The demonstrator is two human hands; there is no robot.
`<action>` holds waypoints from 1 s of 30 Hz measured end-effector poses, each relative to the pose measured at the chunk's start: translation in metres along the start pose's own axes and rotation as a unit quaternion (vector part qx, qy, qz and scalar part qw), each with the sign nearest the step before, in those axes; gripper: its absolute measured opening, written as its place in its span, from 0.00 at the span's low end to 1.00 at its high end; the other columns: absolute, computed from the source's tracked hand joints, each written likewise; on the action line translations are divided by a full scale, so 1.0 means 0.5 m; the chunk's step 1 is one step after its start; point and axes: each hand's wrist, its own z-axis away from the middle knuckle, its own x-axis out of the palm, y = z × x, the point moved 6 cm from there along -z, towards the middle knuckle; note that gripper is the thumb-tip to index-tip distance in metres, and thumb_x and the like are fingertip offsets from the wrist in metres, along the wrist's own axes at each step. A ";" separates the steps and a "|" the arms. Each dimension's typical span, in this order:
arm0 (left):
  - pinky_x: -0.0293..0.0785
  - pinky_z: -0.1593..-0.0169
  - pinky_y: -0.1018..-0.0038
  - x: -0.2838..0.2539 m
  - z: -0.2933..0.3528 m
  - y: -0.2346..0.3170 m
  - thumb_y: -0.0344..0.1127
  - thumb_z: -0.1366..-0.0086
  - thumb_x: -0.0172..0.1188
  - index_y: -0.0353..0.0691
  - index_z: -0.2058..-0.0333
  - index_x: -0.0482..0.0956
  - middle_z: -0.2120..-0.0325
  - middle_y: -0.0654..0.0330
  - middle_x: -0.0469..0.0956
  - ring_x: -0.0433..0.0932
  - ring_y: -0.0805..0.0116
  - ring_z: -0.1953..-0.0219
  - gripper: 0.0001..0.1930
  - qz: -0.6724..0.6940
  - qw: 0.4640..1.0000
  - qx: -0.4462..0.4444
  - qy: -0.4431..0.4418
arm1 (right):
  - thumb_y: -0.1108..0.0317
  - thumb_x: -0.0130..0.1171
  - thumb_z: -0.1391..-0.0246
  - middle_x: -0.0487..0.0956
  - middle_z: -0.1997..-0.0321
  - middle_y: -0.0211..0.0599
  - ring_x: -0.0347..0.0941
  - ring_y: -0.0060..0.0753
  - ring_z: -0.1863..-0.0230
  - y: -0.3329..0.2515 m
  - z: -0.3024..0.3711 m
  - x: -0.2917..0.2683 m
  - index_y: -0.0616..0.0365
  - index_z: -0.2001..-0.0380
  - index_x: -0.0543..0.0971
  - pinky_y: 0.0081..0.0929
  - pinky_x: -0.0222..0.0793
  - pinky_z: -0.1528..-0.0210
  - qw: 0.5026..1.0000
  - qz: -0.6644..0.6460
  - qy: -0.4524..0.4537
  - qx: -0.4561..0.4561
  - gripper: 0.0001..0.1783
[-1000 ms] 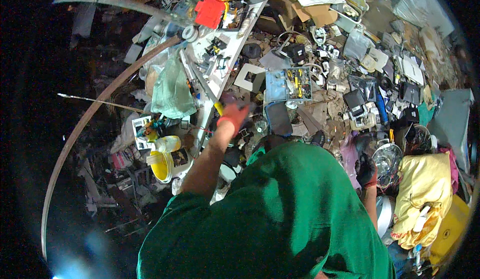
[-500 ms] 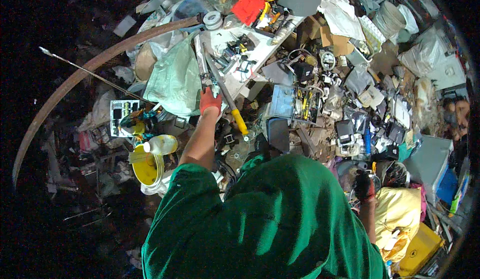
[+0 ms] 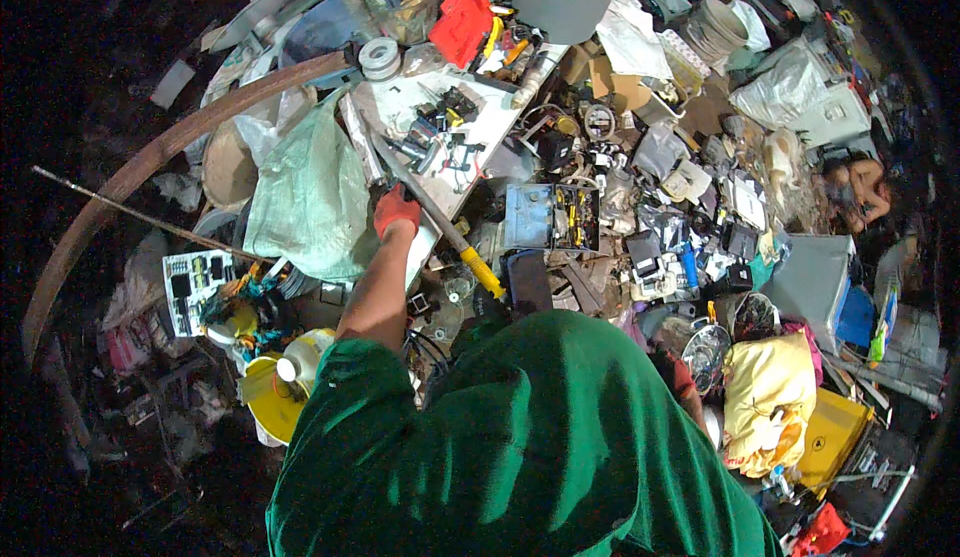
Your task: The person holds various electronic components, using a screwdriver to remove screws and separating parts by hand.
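Observation:
My left hand [image 3: 397, 215], in a red glove, is closed at the lower end of a grey metal strip [image 3: 362, 147] along the left edge of a white board [image 3: 487, 152]. What its fingers hold is hidden. Just right of it, a long grey bar with a yellow grip [image 3: 483, 273] lies slanted across the board's edge. A pale green sack [image 3: 310, 197] is on its left. Low on the right, my right hand [image 3: 684, 381], gloved in red and dark, is partly covered by my green shirt. A round wire-like cage [image 3: 706, 355] is beside it; its fingers do not show.
Small parts and a red plastic case [image 3: 462, 25] lie on the board near a grey bucket [image 3: 565, 7]. A blue toolbox [image 3: 530, 217] stands ahead amid scrap. At left are a curved brown beam [image 3: 130, 172] and a yellow bucket [image 3: 270, 402]. A yellow bag [image 3: 765, 397] lies right.
The scene has shifted left as my view turned. My left hand stays by the metal strip. My right hand has drawn in toward my body and is now more covered by the shirt.

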 end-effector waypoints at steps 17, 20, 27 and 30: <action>0.71 0.50 0.76 -0.340 0.411 0.253 0.23 0.42 0.62 0.33 0.49 0.72 0.58 0.59 0.79 0.76 0.73 0.57 0.20 0.568 0.782 0.255 -0.028 | 0.67 0.57 0.42 0.76 0.45 0.36 0.71 0.29 0.47 -0.619 0.076 0.167 0.60 0.42 0.69 0.30 0.67 0.44 0.924 -0.157 -0.110 -0.332 0.25; 0.71 0.49 0.76 -0.322 0.455 0.311 0.23 0.41 0.61 0.32 0.50 0.73 0.58 0.59 0.79 0.76 0.73 0.56 0.19 0.678 0.676 0.217 -0.190 | 0.67 0.55 0.41 0.75 0.44 0.37 0.69 0.31 0.43 -0.682 0.075 0.207 0.60 0.43 0.71 0.30 0.65 0.41 0.908 -0.265 -0.179 -0.271 0.23; 0.72 0.49 0.73 -0.296 0.535 0.363 0.24 0.39 0.59 0.32 0.51 0.75 0.58 0.58 0.80 0.77 0.71 0.56 0.17 0.605 0.717 0.244 -0.245 | 0.71 0.63 0.52 0.74 0.43 0.38 0.72 0.34 0.44 -0.749 0.170 0.178 0.60 0.43 0.70 0.30 0.70 0.43 0.811 0.194 -0.065 -0.548 0.31; 0.72 0.50 0.73 -0.289 0.572 0.387 0.24 0.38 0.58 0.32 0.51 0.75 0.59 0.58 0.80 0.77 0.72 0.57 0.16 0.627 0.690 0.224 -0.282 | 0.69 0.63 0.51 0.76 0.47 0.36 0.74 0.32 0.48 -0.666 0.101 0.177 0.59 0.45 0.72 0.28 0.72 0.46 0.896 -0.304 -0.253 -0.200 0.28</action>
